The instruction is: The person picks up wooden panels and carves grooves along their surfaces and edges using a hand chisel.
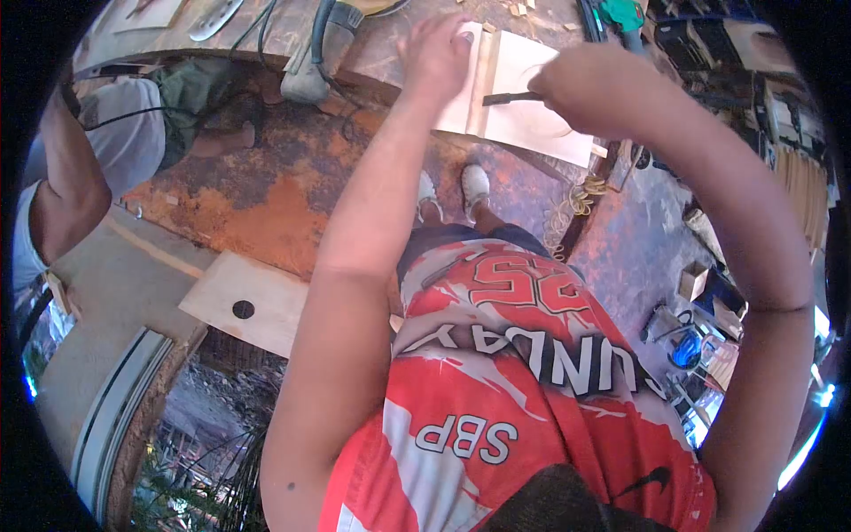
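Note:
A pale flat board (532, 124) lies on the workbench at the top centre. A narrow wooden strip (484, 80) runs across it. My right hand (581, 89) is closed around a thin dark tool (514, 98), whose far end lies at the strip. At the board's left edge rests my left hand (436, 58), its fingers apart near the strip's upper end. Whether its fingertips press on the board is hard to see.
Left of the board, a power tool (306, 82) with a cable sits at the bench edge. A green tool (622, 16) lies at the back. Another person (124, 124) is at the far left. A board with a round hole (266, 306) lies lower left; a coiled hose (567, 208) hangs below.

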The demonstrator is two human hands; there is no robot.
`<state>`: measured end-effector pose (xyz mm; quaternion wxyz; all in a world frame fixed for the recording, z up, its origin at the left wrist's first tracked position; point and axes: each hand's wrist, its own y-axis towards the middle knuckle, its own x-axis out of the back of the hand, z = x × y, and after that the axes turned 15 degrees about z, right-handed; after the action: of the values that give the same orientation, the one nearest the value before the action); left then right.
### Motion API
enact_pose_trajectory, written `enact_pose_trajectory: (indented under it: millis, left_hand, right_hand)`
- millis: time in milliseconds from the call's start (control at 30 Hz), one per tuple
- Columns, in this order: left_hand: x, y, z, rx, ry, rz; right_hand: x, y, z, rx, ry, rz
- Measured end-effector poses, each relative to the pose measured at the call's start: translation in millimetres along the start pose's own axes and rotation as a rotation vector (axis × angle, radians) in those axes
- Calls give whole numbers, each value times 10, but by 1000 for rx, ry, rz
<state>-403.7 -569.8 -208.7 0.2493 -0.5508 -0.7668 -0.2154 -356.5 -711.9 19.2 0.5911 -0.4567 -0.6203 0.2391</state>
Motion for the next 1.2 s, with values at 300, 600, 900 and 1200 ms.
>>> enact_pose_trajectory:
  millis: [300,600,900,1200]
  left_hand:
    - [-26,61,81,-6,29,22]
    - [35,48,29,-5,26,36]
    - [26,26,0,-7,-8,2]
    - [15,48,29,-20,22,25]
  right_hand:
    - [-220,-192,31,26,210,-118]
    - [-534,-180,121,-12,338,-107]
    - [95,-74,213,-53,-61,133]
    - [-259,-283,218,-67,245,56]
